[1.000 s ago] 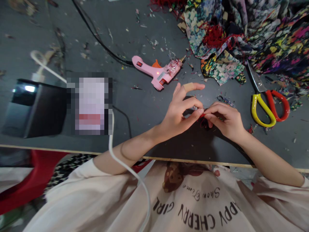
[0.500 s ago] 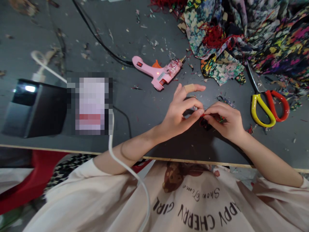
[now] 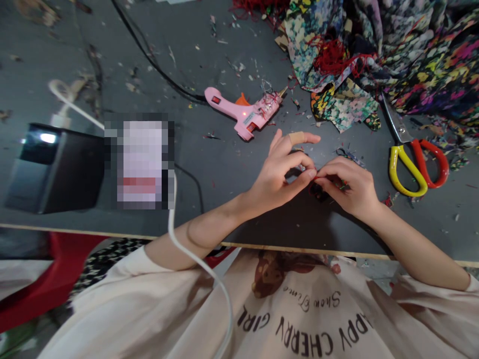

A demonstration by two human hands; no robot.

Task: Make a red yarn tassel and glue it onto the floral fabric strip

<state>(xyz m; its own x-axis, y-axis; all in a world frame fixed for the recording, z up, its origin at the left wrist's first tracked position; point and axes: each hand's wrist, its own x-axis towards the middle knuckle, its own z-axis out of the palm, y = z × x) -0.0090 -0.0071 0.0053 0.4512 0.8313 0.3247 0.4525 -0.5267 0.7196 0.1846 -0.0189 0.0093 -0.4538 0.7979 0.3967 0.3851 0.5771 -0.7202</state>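
Table (image 3: 232, 164) carries a pink glue gun (image 3: 243, 112), probably hot; a finger straying there could burn. Left hand (image 3: 275, 177) and right hand (image 3: 352, 184) pinched closed on a tiny red piece (image 3: 315, 178) between them; slack pinch could drop it.

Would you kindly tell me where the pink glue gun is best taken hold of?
I would take the pink glue gun by its handle, coming from the picture's left, beside the black cord. It lies on its side with the handle exposed and the nozzle pointing right, away from that grip; the lit lamp suggests the tip may be hot.
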